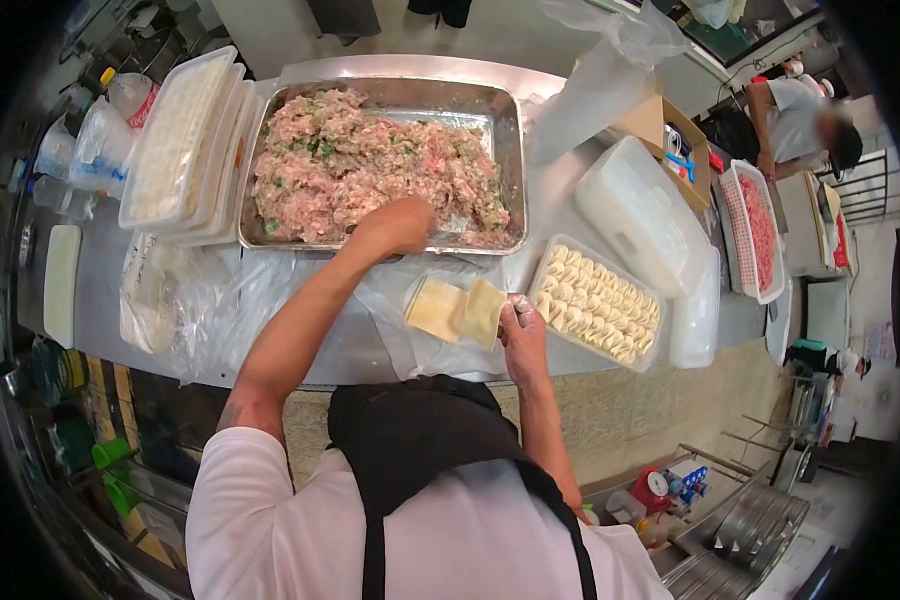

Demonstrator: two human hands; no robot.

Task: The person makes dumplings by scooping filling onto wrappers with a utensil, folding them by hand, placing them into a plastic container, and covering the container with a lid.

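My left hand is closed in a fist over the near edge of a deep metal tray. What it grips is mostly hidden; a small dark end shows beside the palm. Pink minced meat filling with green bits is heaped in the tray. Between the thumb and fingers of my right hand is a thin square wonton wrapper. It partly covers more square wrappers lying on plastic sheeting. Just right of that hand, a clear container holds rows of folded wontons.
Stacked containers stand left of the tray. Crumpled plastic covers part of the steel table. White lids, a cardboard box and a basket of meat are on the right. Another person stands at the far right.
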